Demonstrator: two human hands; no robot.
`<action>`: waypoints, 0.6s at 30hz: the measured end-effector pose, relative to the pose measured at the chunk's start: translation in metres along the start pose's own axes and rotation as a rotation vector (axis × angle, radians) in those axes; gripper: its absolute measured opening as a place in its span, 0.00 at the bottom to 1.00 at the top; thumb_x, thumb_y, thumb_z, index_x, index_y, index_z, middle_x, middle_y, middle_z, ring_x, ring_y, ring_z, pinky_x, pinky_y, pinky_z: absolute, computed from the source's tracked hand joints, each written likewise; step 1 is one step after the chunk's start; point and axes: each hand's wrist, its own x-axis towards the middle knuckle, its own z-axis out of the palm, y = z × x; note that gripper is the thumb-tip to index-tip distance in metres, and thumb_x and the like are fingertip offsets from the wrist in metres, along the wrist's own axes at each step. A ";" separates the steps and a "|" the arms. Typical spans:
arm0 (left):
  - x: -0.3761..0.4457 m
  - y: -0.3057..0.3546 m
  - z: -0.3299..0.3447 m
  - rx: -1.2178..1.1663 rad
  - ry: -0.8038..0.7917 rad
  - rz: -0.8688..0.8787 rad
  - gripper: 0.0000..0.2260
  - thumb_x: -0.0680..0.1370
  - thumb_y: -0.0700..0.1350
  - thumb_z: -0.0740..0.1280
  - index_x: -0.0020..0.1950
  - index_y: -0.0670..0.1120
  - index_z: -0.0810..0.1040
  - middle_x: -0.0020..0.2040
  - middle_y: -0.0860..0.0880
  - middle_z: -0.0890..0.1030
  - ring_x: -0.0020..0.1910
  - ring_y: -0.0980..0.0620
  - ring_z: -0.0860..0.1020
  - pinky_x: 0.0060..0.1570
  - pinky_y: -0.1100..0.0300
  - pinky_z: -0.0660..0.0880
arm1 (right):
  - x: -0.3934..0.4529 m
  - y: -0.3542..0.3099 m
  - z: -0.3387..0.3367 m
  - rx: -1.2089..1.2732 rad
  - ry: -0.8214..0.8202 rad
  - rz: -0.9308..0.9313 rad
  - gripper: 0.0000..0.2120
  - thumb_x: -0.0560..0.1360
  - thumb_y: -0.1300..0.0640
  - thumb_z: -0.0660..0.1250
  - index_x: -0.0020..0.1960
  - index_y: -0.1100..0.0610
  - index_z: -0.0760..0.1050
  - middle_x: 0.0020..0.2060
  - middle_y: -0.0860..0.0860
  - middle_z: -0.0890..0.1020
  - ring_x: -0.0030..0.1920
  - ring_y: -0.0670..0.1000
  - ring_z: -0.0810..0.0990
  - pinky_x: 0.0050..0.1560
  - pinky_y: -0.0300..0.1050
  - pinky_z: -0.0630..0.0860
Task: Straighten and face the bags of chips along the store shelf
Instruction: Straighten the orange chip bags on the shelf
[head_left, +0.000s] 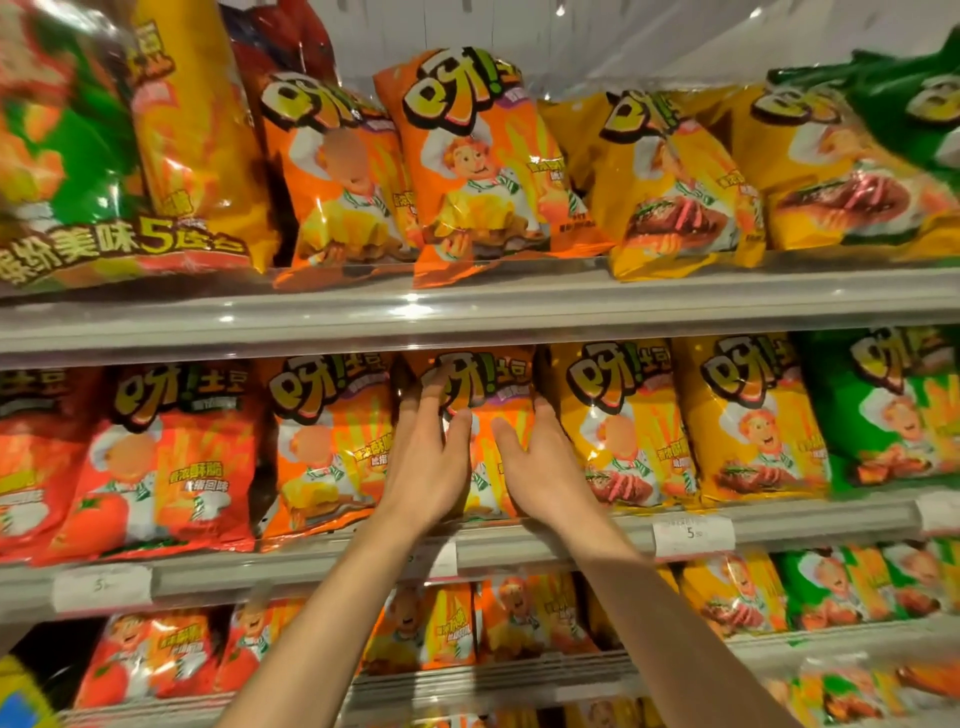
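With the left hand (423, 467) and right hand (540, 467) clasping the glossy orange foil chip bag (480, 395) by its sides, fingers curled round its 2 edges, the bag best gets squared upright and drawn evenly toward the near grey shelf lip (597, 535).

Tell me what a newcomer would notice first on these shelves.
Two bare hands, the left hand and the right hand, hold an orange chip bag from both sides at the centre of the middle shelf. Above it, a tilted orange bag juts over the upper shelf's edge.
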 end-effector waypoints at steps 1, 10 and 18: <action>0.001 0.002 0.001 -0.029 0.016 0.022 0.23 0.84 0.52 0.59 0.78 0.59 0.59 0.69 0.45 0.68 0.67 0.46 0.71 0.66 0.52 0.69 | 0.001 0.000 -0.002 0.012 0.017 -0.010 0.33 0.82 0.44 0.58 0.79 0.59 0.52 0.76 0.57 0.64 0.76 0.57 0.62 0.74 0.50 0.62; 0.008 -0.005 0.015 -0.283 0.040 -0.137 0.33 0.81 0.59 0.63 0.80 0.59 0.48 0.76 0.48 0.66 0.74 0.49 0.66 0.73 0.51 0.64 | 0.014 0.001 -0.009 0.105 -0.016 0.067 0.33 0.82 0.46 0.57 0.81 0.58 0.48 0.79 0.55 0.58 0.77 0.56 0.59 0.73 0.48 0.58; 0.016 -0.002 0.020 -0.284 -0.001 -0.223 0.28 0.85 0.56 0.55 0.81 0.54 0.46 0.73 0.45 0.69 0.65 0.43 0.73 0.60 0.56 0.68 | 0.020 -0.005 -0.009 0.138 -0.067 0.119 0.33 0.82 0.41 0.52 0.80 0.57 0.48 0.77 0.58 0.62 0.75 0.60 0.63 0.71 0.51 0.61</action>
